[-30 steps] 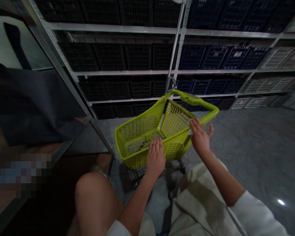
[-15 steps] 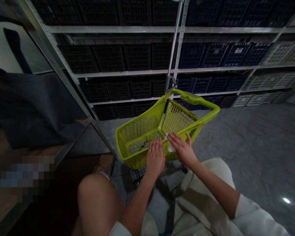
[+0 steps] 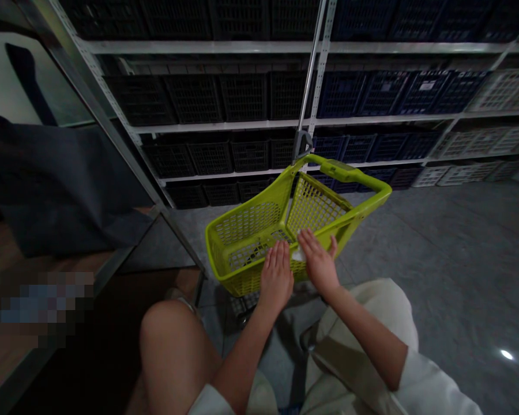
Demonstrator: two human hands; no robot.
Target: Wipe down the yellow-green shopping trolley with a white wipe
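Observation:
A lime-green shopping cart (image 3: pixel 242 216) with a perforated basket stands in front of my knees. My left hand (image 3: pixel 277 276) is laid over its near rim, fingers straight and side by side, holding nothing that I can see. Just to the right, my right hand (image 3: pixel 319 264) presses a crumpled white wipe (image 3: pixel 298 254) against the same rim. Its fingers stretch forward over the wipe and the thumb stands apart. Part of the wipe is hidden beneath the palm. The cart's handle (image 3: pixel 372 187) rises at the right, beyond both hands.
Metal shelving (image 3: pixel 259 124) with several rows of black, blue and white crates runs behind the cart. A long metal pole (image 3: pixel 312 63) meets the cart's back corner. At the left a dark bag (image 3: pixel 69 184) rests on a metal-framed table (image 3: pixel 123 256). Grey floor (image 3: pixel 454 259) lies to the right.
My right hand has shifted slightly left along the rim, with the white wipe under it. The whole view has tilted a little; my left hand keeps its place on the cart.

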